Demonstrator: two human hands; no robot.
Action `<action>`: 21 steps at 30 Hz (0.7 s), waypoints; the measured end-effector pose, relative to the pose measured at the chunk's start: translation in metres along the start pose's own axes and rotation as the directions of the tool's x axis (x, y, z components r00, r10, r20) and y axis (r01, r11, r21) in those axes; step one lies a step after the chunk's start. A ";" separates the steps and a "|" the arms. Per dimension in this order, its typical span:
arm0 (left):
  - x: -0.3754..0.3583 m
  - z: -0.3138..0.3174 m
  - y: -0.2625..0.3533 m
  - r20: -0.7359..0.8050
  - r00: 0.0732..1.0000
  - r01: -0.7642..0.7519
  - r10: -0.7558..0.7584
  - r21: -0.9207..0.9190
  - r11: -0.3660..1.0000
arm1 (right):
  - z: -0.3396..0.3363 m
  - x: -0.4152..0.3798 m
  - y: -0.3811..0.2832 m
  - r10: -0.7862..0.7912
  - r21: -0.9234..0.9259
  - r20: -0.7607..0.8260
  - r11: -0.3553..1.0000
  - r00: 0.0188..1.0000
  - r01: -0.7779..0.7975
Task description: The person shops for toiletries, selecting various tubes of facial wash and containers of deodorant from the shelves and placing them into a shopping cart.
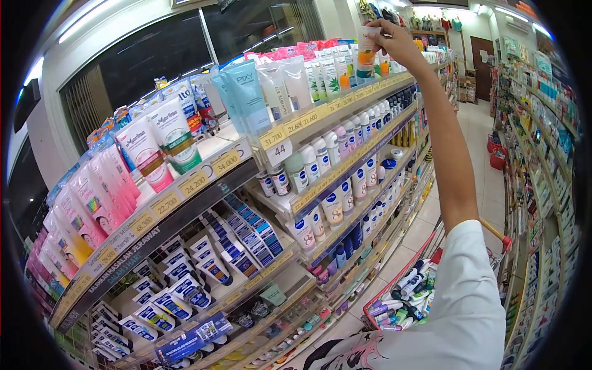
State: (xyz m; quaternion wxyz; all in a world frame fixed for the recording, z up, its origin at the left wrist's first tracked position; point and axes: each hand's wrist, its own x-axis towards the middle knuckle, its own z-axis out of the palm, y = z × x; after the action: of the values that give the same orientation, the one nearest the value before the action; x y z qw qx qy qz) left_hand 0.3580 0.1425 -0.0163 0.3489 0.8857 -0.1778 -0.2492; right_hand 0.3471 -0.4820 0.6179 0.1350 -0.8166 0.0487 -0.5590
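My right hand (387,41) reaches up to the far part of the top shelf. Its thumb and fingers are closed on the upper end of a squeeze tube (366,58), pale with an orange and green print. The tube is upright, its lower end at the shelf's front edge behind the price strip (351,98). Around it stand similar white tubes with green leaf prints (328,74) and orange prints (384,64). Nearer on the same shelf are light blue tubes (245,92) and clear-white tubes (295,83). My left hand is out of view.
Lower shelves hold roll-on deodorants (299,172) and white tubes (333,208). Pink tubes (92,203) line the near left shelf. A cart (365,308) filled with bottles stands in the aisle beside my body. Red baskets (497,155) sit farther down, with another stocked shelf (549,160) opposite.
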 end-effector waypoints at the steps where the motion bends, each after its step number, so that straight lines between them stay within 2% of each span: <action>1: 0.007 0.001 0.007 0.003 1.000 -0.002 0.002 -0.002 1.000 | 0.004 0.003 0.008 0.002 0.104 -0.038 0.995 0.999 0.002; 2: 0.013 0.002 0.013 0.007 1.000 -0.003 0.003 0.001 1.000 | 0.008 0.007 0.017 0.009 0.210 -0.077 0.978 0.997 0.007; 6: 0.036 0.005 0.046 0.023 1.000 -0.011 0.011 0.011 1.000 | 0.023 0.022 0.040 0.058 0.265 -0.042 0.963 0.997 -0.045; 9: 0.052 0.008 0.066 0.030 0.999 -0.011 0.011 0.016 1.000 | 0.034 0.032 0.062 -0.003 0.317 -0.040 0.948 0.999 0.015; 11: 0.059 0.010 0.076 0.036 0.999 -0.005 0.004 0.022 1.000 | 0.040 0.031 0.072 0.000 0.360 0.001 0.933 1.000 -0.001; 13: 0.064 0.012 0.083 0.038 0.999 -0.003 0.002 0.028 1.000 | 0.042 0.025 0.069 0.081 0.404 0.082 0.908 0.993 -0.108; 17: 0.069 0.011 0.092 0.040 0.999 0.020 -0.022 0.040 0.999 | 0.058 0.033 0.099 0.012 0.494 0.118 0.867 0.993 -0.069; 21: 0.072 0.012 0.095 0.047 0.998 0.039 -0.042 0.053 0.998 | 0.065 0.036 0.094 0.004 0.453 0.133 0.889 0.991 -0.065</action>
State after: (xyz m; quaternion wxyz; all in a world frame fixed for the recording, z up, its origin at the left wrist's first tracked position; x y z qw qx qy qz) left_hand 0.3967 0.0354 0.0202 0.3163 0.8917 -0.1745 -0.2726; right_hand 0.4276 -0.5696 0.6022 0.3355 -0.7953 -0.0781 -0.4988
